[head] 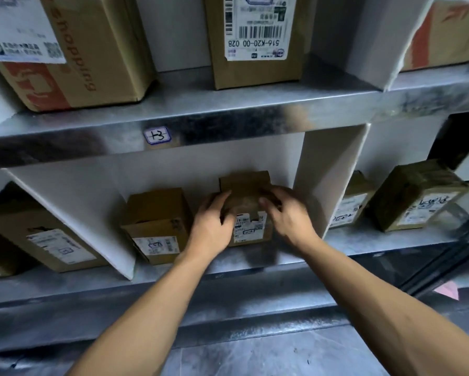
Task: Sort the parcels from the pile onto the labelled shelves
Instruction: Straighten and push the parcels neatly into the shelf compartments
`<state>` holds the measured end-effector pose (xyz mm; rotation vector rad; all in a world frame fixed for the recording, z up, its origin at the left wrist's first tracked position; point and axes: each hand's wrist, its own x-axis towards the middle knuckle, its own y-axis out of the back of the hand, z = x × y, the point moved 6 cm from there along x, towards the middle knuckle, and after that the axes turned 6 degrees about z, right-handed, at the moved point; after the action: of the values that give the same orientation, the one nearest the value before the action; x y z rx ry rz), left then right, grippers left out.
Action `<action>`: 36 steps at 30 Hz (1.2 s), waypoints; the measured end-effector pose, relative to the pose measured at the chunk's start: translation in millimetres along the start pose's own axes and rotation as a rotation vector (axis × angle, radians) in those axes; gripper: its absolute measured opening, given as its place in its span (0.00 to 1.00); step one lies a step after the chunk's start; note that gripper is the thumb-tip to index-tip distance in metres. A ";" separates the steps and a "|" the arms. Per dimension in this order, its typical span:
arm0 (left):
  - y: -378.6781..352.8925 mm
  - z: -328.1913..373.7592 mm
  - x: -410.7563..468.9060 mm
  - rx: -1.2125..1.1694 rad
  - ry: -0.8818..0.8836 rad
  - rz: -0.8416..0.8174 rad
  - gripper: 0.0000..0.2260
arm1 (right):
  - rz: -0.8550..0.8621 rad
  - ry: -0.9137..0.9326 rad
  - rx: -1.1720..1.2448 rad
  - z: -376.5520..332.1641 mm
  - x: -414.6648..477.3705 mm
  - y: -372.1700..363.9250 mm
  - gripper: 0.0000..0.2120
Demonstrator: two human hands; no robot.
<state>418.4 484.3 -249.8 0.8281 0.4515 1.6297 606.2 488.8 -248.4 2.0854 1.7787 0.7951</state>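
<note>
I'm clasping the parcel [245, 194] between left hand [214, 218] and right hand [289, 213] on the metal shelf [377, 240], its label [251, 229] partly covered.

The left forearm [151, 299] enters from the lower left of the frame and the right forearm [377, 289] from the lower right. Both are bare and converge toward the centre, wrists nearly straight. The left hand [214, 221] sits back-up just left of centre, its fingers curled round the left side of a small parcel [245, 188]. The right hand [287, 215] sits just right of centre, back toward the camera, fingers reaching up-left against the parcel's right side. Blur hides whether they clasp it. The hands are near each other but apart.
</note>
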 end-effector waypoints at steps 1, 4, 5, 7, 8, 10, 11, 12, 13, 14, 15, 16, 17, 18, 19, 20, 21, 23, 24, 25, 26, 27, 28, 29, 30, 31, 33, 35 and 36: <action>-1.8 2.5 -2.3 -0.005 -0.004 0.024 0.21 | 0.003 0.010 -0.004 4.0 -0.1 1.5 0.17; -6.2 9.4 -7.5 -0.020 -0.020 0.076 0.20 | 0.019 0.040 -0.005 13.5 -0.5 7.5 0.16; -7.5 11.1 -8.8 -0.027 -0.020 0.087 0.20 | 0.022 0.052 -0.001 15.3 0.1 9.4 0.16; -8.7 12.4 -12.1 -0.034 -0.007 0.093 0.20 | 0.010 0.065 -0.001 16.0 1.0 12.0 0.15; -8.8 12.7 -13.7 -0.029 0.003 0.089 0.20 | -0.004 0.068 -0.005 15.8 0.9 12.2 0.16; -8.5 13.8 -15.7 -0.011 0.009 0.085 0.20 | -0.036 0.073 -0.017 16.5 0.7 12.0 0.16; -8.7 14.7 -16.6 -0.003 0.009 0.084 0.20 | -0.046 0.072 -0.020 17.5 0.2 12.2 0.17; -8.8 16.0 -17.7 0.003 0.012 0.081 0.19 | -0.054 0.068 -0.019 17.9 -0.5 12.7 0.17; -8.9 17.7 -18.6 0.005 0.017 0.079 0.19 | -0.059 0.065 -0.015 17.3 -1.3 13.6 0.17; -8.7 19.1 -19.2 0.008 0.022 0.078 0.19 | -0.062 0.065 -0.013 16.1 -2.6 14.4 0.18; -8.5 20.1 -19.5 0.013 0.028 0.075 0.20 | -0.065 0.065 -0.018 14.7 -4.4 14.9 0.18; -7.8 21.2 -19.9 0.022 0.036 0.071 0.20 | -0.066 0.066 -0.028 13.0 -6.7 15.6 0.19; -6.4 22.6 -20.9 0.035 0.041 0.071 0.20 | -0.061 0.073 -0.041 11.5 -9.5 17.1 0.20; -3.6 24.8 -22.8 0.045 0.042 0.081 0.20 | -0.049 0.088 -0.053 9.2 -12.9 19.4 0.21; 0.5 27.6 -25.6 0.046 0.041 0.099 0.20 | -0.038 0.105 -0.067 6.4 -17.1 22.2 0.21; 5.5 31.5 -29.7 0.042 0.034 0.118 0.21 | -0.037 0.120 -0.082 3.0 -22.6 25.1 0.22; 10.0 35.7 -35.0 0.038 0.020 0.133 0.21 | -0.044 0.133 -0.097 0.3 -29.1 27.9 0.22; 17.7 45.6 -47.9 0.040 -0.034 0.158 0.20 | -0.044 0.164 -0.127 -2.9 -44.9 34.9 0.22; 20.5 49.9 -55.0 0.042 -0.059 0.166 0.20 | -0.037 0.178 -0.140 -2.5 -53.8 39.0 0.22; 22.3 54.0 -63.6 0.043 -0.077 0.170 0.20 | -0.032 0.188 -0.154 -1.6 -63.5 43.7 0.22; 23.1 57.8 -73.3 0.043 -0.091 0.171 0.20 | -0.030 0.195 -0.168 0.4 -73.5 48.3 0.22; 23.0 61.7 -83.7 0.045 -0.106 0.172 0.20 | -0.030 0.197 -0.184 3.6 -83.4 52.8 0.23; 21.7 65.7 -93.9 0.054 -0.123 0.171 0.19 | -0.030 0.192 -0.200 6.6 -92.9 57.7 0.23; 19.2 69.0 -103.9 0.066 -0.142 0.165 0.19 | -0.031 0.184 -0.220 11.4 -101.8 62.1 0.23; 15.4 71.9 -112.9 0.079 -0.160 0.152 0.19 | -0.034 0.179 -0.245 16.6 -110.6 66.6 0.23; 10.6 75.5 -120.8 0.088 -0.173 0.134 0.20 | -0.040 0.175 -0.270 22.9 -119.1 71.5 0.23; -2.5 83.9 -132.3 0.097 -0.191 0.089 0.20 | -0.042 0.168 -0.316 37.9 -133.3 84.1 0.23; -17.9 97.3 -139.6 0.103 -0.204 0.039 0.20 | -0.034 0.139 -0.340 52.8 -141.8 102.1 0.22; -26.5 105.7 -141.9 0.102 -0.216 0.015 0.20 | -0.023 0.122 -0.342 59.6 -143.8 112.9 0.22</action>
<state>521.1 338.5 -235.3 1.0741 0.3782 1.5202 719.7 334.7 -266.6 1.8251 1.5871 1.1507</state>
